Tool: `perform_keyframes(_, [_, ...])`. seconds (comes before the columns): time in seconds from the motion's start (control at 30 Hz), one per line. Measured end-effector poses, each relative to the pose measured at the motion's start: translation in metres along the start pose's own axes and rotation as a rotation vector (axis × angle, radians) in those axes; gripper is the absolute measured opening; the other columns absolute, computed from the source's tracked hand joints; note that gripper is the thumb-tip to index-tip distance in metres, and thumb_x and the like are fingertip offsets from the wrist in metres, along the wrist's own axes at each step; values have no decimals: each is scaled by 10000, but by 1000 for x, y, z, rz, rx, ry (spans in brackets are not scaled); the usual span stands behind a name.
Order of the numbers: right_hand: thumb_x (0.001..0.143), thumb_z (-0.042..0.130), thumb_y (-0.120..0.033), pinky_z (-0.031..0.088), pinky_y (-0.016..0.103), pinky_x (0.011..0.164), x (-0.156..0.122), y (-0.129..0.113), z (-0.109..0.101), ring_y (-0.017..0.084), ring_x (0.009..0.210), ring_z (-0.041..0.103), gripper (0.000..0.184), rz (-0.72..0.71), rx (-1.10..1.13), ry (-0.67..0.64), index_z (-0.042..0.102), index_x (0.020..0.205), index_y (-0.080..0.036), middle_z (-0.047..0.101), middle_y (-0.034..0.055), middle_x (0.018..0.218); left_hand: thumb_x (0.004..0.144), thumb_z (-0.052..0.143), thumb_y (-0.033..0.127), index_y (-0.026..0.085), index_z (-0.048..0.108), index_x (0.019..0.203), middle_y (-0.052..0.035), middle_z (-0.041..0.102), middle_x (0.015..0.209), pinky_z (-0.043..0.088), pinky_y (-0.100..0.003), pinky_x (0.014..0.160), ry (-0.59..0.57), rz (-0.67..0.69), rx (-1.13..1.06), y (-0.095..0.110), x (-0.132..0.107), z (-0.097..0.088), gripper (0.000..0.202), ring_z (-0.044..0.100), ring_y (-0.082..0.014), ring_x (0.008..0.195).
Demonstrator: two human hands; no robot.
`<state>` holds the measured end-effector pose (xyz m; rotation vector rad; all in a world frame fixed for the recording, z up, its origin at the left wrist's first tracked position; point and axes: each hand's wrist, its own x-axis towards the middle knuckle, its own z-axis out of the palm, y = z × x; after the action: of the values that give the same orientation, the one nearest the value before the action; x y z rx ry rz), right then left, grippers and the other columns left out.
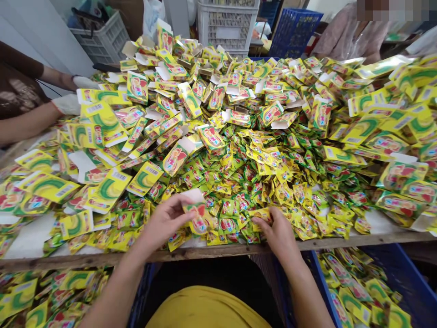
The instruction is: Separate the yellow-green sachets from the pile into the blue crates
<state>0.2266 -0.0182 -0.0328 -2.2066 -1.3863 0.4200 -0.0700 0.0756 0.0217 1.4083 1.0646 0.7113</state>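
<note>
Near the table's front edge, my left hand (164, 223) is closed around a small printed carton (199, 217), yellow and green with red fruit, its white flap raised at the top. To its right, my right hand (280, 230) pinches a small yellow sachet (260, 214) between thumb and fingers. Whether more than one sachet is in that grip I cannot tell. Between and beyond both hands lies a loose heap of green and yellow sachets (228, 207). Behind it rises a big pile of cartons (208, 98), many with open flaps.
Blue crates (403, 278) of filled cartons stand below the table's wooden edge (211, 252). At left, a co-worker's gloved hands (70, 104) reach into the pile; another person (351, 34) sits at the far right. White crates (227, 27) and a blue crate (294, 32) stand behind.
</note>
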Motion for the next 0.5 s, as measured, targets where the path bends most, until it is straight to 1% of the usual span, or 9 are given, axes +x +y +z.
perform_keyframes(0.03, [782,626,-456,386,311,554,-2,-3,-3,207,588,518,281,6,23,16,467,805,-225,532,-3,625,804,670,283,202,604,1063,-74,664,1108,520,-336,850,-30,34,61,0,0,9,280,645,-203,947])
perform_keyframes(0.1, [803,622,-429,389,295,523,-9,-18,-11,186,546,502,257,20,145,64,463,837,-229,511,-24,602,844,614,246,254,525,1271,-82,583,1294,470,-354,943,-143,106,155,2,1,26,436,600,-215,1076])
perform_keyframes(0.17, [824,626,-409,437,283,541,-15,-41,-19,176,590,547,258,-8,358,125,481,941,-230,565,-11,691,859,588,216,303,389,1413,-76,527,1370,418,-362,1000,-212,152,207,3,0,41,595,553,-223,1151])
perform_keyframes(0.23, [848,627,-377,493,278,619,-19,-67,-23,172,706,608,286,-105,555,125,487,1055,-239,622,15,850,866,576,207,299,316,1459,-78,580,1286,426,-348,961,-248,155,199,2,-1,51,654,571,-218,1086])
perform_keyframes(0.27, [860,624,-355,506,280,663,-20,-78,-22,171,760,624,279,-175,600,94,496,1082,-244,635,22,907,868,575,210,282,307,1463,-73,627,1175,447,-332,901,-250,145,178,0,-2,53,657,591,-208,998])
perform_keyframes(0.3, [872,618,-331,511,286,706,-20,-88,-20,171,804,631,247,-254,604,56,516,1081,-247,642,24,940,868,576,215,264,306,1464,-56,650,1040,459,-310,828,-244,131,155,-2,-3,55,656,595,-194,898])
perform_keyframes(0.37, [895,595,-289,503,311,774,-17,-99,-12,178,858,630,162,-412,529,4,559,1046,-243,650,29,953,861,587,224,238,328,1454,-11,611,818,442,-270,707,-215,106,116,-6,-6,55,647,560,-168,745])
perform_keyframes(0.43, [908,580,-257,489,337,804,-15,-102,-4,190,887,619,122,-539,433,1,583,1028,-233,654,38,944,848,604,227,226,375,1428,5,574,755,424,-255,665,-175,85,76,-10,-10,53,624,532,-155,696])
perform_keyframes(0.5, [910,576,-232,485,344,799,-13,-102,1,196,891,615,133,-624,377,-2,588,1042,-226,660,45,936,839,610,223,218,413,1400,-15,607,818,438,-262,699,-153,63,8,-13,-13,50,595,555,-163,746])
